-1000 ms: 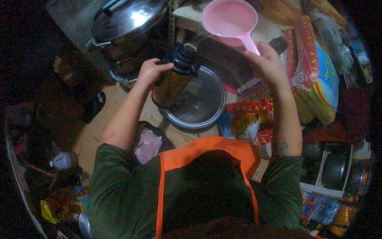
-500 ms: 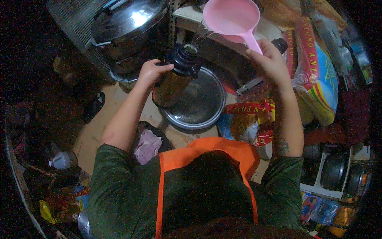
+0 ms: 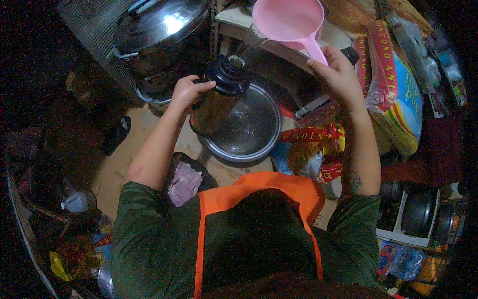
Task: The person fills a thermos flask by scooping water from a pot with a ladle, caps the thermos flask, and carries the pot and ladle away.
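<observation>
The left forearm reaches forward, the left hand [image 3: 188, 93] curled at the dark flask [image 3: 216, 109], thumb on its collar; the fingers seem wrapped round a handle, though shadow blurs this. The flask's mouth faces up, its body overlapping the left side of a metal basin [image 3: 261, 149]. Thin water [image 3: 247, 46] falls from a tipped pink dipper [image 3: 289, 20], its handle pinched by the raised, outstretched right hand [image 3: 341, 77].

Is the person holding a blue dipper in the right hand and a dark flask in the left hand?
Not quite: the dipper is pink, not blue, as the head view shows. It is in the right hand, and the dark flask is in the left hand.
</observation>
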The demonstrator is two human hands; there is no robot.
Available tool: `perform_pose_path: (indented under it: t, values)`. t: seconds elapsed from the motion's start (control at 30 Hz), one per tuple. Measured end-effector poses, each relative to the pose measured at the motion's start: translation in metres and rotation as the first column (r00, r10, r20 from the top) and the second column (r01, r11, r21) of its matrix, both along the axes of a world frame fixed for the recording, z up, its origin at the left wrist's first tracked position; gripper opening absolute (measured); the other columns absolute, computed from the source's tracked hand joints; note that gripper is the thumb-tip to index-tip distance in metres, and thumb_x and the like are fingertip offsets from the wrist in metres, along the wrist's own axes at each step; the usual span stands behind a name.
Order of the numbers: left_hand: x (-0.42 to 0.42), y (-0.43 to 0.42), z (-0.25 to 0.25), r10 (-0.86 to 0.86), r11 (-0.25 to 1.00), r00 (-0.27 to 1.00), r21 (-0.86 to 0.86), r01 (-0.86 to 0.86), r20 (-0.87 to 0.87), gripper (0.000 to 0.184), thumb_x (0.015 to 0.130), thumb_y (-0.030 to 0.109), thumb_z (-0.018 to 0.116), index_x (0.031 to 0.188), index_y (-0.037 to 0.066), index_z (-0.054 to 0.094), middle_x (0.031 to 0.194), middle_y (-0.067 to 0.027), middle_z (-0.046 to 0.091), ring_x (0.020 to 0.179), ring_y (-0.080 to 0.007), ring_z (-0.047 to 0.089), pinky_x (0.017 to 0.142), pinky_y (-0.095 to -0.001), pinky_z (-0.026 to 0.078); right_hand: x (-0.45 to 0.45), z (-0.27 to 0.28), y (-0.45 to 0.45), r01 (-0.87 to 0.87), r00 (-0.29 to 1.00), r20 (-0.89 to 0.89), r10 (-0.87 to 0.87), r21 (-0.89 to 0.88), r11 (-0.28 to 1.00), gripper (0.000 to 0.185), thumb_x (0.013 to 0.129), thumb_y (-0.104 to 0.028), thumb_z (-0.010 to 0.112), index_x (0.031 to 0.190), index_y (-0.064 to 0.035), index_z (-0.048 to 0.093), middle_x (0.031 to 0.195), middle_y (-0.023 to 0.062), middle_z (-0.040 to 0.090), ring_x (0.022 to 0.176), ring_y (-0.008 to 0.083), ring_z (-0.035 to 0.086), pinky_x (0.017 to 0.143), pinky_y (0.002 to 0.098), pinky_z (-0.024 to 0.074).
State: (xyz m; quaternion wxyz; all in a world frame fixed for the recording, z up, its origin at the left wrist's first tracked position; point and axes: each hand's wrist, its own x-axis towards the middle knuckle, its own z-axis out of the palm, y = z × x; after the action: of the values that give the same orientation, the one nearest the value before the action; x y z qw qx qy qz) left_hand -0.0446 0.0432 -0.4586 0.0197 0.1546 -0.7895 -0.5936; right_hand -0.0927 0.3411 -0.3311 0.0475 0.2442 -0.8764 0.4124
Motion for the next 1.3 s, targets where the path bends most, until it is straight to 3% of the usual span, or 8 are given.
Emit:
perform_pose_path:
  t: [0.27, 0.67, 0.8, 0.87, 1.17, 1.2, 1.27, 1.3]
  values:
    - [0.002, 0.0, 0.0, 0.026, 0.999, 1.0, 0.036, -0.026, -0.009, 0.043, 0.054, 0.026, 0.075, 0.077, -0.005, 0.055, 0.071, -0.0112, 0.058, 0.062, -0.018, 0.055, 0.057, -0.0295, 0.043, -0.004, -0.003, 0.0, 0.027, 0.999, -0.033, -0.025, 0.081, 0.996, 0.025, 0.075, -0.012, 0.055, 0.093, 0.0024, 0.046, 0.079, 0.003, 0.052, 0.072, 0.0082, 0.047, 0.063, 0.0204, 0.0377]
    - [0.006, 0.002, 0.006, 0.036, 0.999, 0.999, 0.013, -0.036, -0.021, 0.046, 0.054, 0.027, 0.075, 0.079, -0.006, 0.055, 0.073, -0.0114, 0.058, 0.063, -0.0178, 0.055, 0.058, -0.0293, 0.043, -0.005, -0.003, -0.001, 0.036, 0.986, -0.166, -0.003, 0.196, 0.98, 0.027, 0.075, -0.012, 0.056, 0.095, 0.0027, 0.046, 0.08, 0.0031, 0.053, 0.071, 0.0074, 0.048, 0.062, 0.0198, 0.039]
    - [0.001, -0.003, -0.001, 0.013, 1.0, 1.0, 0.012, -0.013, 0.029, 0.052, 0.054, 0.027, 0.075, 0.088, -0.008, 0.054, 0.077, -0.0132, 0.058, 0.066, -0.0188, 0.056, 0.059, -0.0295, 0.043, -0.005, -0.004, -0.001, 0.009, 0.983, -0.183, 0.019, 0.153, 0.988, 0.027, 0.075, -0.011, 0.056, 0.096, 0.0027, 0.046, 0.082, 0.0039, 0.053, 0.073, 0.0077, 0.049, 0.065, 0.0204, 0.0396]
    - [0.002, -0.002, 0.0, 0.022, 1.0, 1.0, -0.001, -0.022, 0.022, 0.056, 0.054, 0.026, 0.075, 0.092, -0.009, 0.052, 0.079, -0.0144, 0.058, 0.068, -0.0195, 0.056, 0.061, -0.0297, 0.044, -0.004, -0.004, -0.002, 0.057, 0.971, -0.238, -0.021, 0.143, 0.988, 0.037, 0.068, -0.029, 0.059, 0.091, -0.0005, 0.05, 0.08, 0.016, 0.057, 0.071, 0.0261, 0.057, 0.063, 0.0332, 0.044]
    - [0.003, 0.001, 0.0, 0.047, 0.998, 0.999, 0.046, -0.047, -0.006, 0.062, 0.054, 0.024, 0.075, 0.097, -0.012, 0.048, 0.083, -0.0169, 0.057, 0.072, -0.0207, 0.056, 0.064, -0.0298, 0.044, 0.008, 0.0, -0.009, 0.082, 0.956, -0.291, -0.034, 0.155, 0.984, 0.036, 0.069, -0.027, 0.058, 0.092, -0.0007, 0.049, 0.079, 0.0166, 0.057, 0.069, 0.0282, 0.057, 0.062, 0.0349, 0.0442]
    - [0.003, 0.001, -0.001, 0.051, 0.996, 0.999, 0.069, -0.051, -0.005, 0.061, 0.054, 0.024, 0.075, 0.097, -0.012, 0.049, 0.083, -0.0166, 0.057, 0.072, -0.0207, 0.057, 0.064, -0.0296, 0.044, 0.01, 0.002, -0.01, 0.082, 0.956, -0.291, -0.034, 0.156, 0.984, 0.036, 0.069, -0.027, 0.058, 0.092, -0.0007, 0.049, 0.079, 0.0166, 0.057, 0.069, 0.0282, 0.057, 0.062, 0.0349, 0.0442]
    - [0.003, 0.001, 0.002, 0.043, 0.997, 0.999, 0.06, -0.043, 0.003, 0.06, 0.054, 0.024, 0.075, 0.096, -0.012, 0.049, 0.083, -0.0166, 0.057, 0.072, -0.0206, 0.057, 0.064, -0.0294, 0.044, 0.014, 0.004, -0.012, 0.11, 0.964, -0.262, -0.052, 0.212, 0.971, 0.029, 0.073, -0.018, 0.058, 0.093, 0.0003, 0.048, 0.081, 0.0081, 0.056, 0.07, 0.0123, 0.052, 0.064, 0.025, 0.0414]
    - [0.004, 0.001, 0.003, 0.035, 0.998, 0.999, 0.051, -0.035, 0.011, 0.06, 0.055, 0.023, 0.075, 0.096, -0.011, 0.05, 0.082, -0.0165, 0.058, 0.073, -0.0206, 0.057, 0.064, -0.0292, 0.044, 0.017, 0.006, -0.014, 0.11, 0.964, -0.261, -0.052, 0.212, 0.971, 0.029, 0.073, -0.018, 0.058, 0.093, 0.0003, 0.048, 0.081, 0.0081, 0.056, 0.07, 0.0123, 0.052, 0.064, 0.025, 0.0414]
